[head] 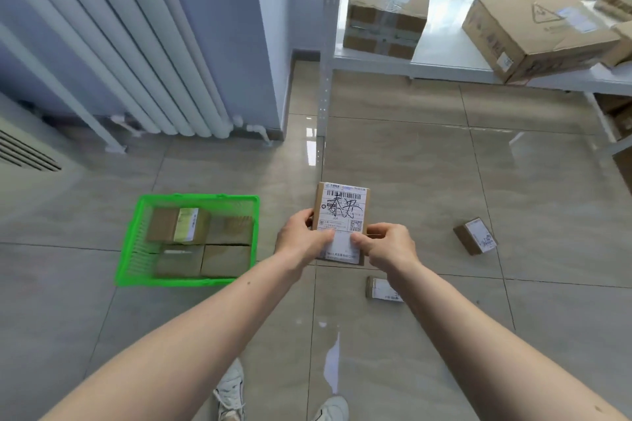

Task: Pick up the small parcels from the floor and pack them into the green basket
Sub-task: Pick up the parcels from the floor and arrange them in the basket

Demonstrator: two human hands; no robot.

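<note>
While both hands (301,239) (386,244) grip one parcel (342,212), basket (191,280) waits.

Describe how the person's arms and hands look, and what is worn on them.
Both forearms are bare: no sleeves show in the picture. The left hand and the right hand wear no gloves, and no rings, watch or bracelet can be seen. The fingernails are short and unpainted.

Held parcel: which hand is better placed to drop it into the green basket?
Left, probably. Both hands grip the held parcel, but the green basket lies on the left hand's side; the right hand would have to cross over.
</note>
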